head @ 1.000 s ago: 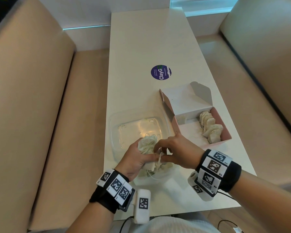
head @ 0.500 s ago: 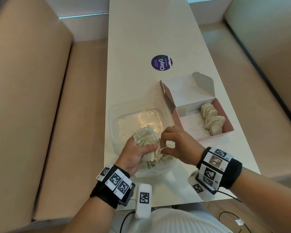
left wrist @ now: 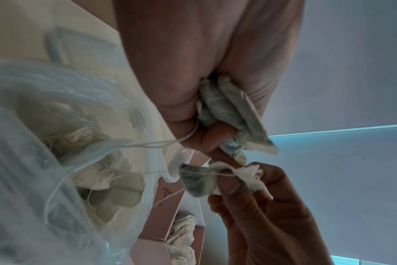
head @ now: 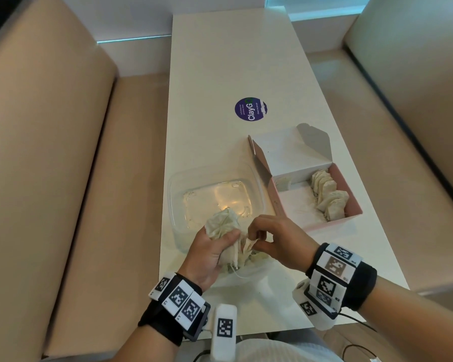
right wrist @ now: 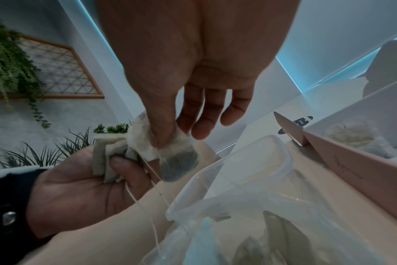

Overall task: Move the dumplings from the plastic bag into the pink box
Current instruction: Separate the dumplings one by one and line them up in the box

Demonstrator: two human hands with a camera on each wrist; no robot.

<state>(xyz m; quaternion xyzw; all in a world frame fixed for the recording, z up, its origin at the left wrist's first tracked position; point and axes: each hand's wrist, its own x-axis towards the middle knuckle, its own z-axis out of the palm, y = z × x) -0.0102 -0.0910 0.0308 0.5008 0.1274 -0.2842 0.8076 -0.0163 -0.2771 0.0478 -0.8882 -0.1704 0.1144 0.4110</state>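
Note:
The dumplings are small pale pouches with strings. My left hand (head: 225,239) grips a bunch of them (head: 221,223) over the near end of a clear plastic tub (head: 183,184). Right beside it, my right hand (head: 254,241) pinches a single dumpling (left wrist: 197,181) between thumb and forefinger, its string trailing down. More dumplings lie in the crumpled plastic bag (right wrist: 238,233) inside the tub. The pink box (head: 324,224) stands open to the right, with a row of dumplings (head: 330,197) along its right wall. In the right wrist view the pinched dumpling (right wrist: 177,156) touches the bunch (right wrist: 109,154).
The white table (head: 220,61) runs away from me between two beige benches (head: 63,152). A round purple sticker (head: 250,109) lies past the box. The box lid (head: 293,152) stands up behind the box. Loose strings hang from my hands to the bag.
My right hand has slid from the top of the bunch to its right side and now pinches one dumpling. My left hand keeps its bunch in about the same place.

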